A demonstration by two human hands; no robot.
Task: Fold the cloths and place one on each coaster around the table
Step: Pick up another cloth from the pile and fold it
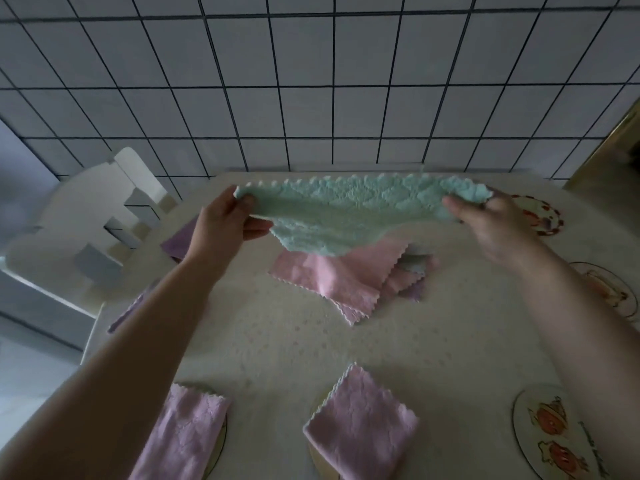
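Both hands, left hand (221, 220) and right hand (491, 223), pinch the green cloth (346, 213) corners at 12 o'clock, stretched flat for folding.

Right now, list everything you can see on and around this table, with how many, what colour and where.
green cloth: one, mint green, held stretched in the air above the table's far half
cloth pile: one heap, mostly pink with lilac and pale green beneath, table centre
folded cloths on near coasters: two, pink-lilac, near left and near centre
lilac cloths at left edge: two, far left and mid left, partly hidden by the arm
bare coasters: three, white with orange print, near right, mid right, far right
table: one, cream patterned cover
chair: one, white, left of table
tiled wall: white tiles with dark grout, behind
left hand: grips cloth's left end
right hand: grips cloth's right end
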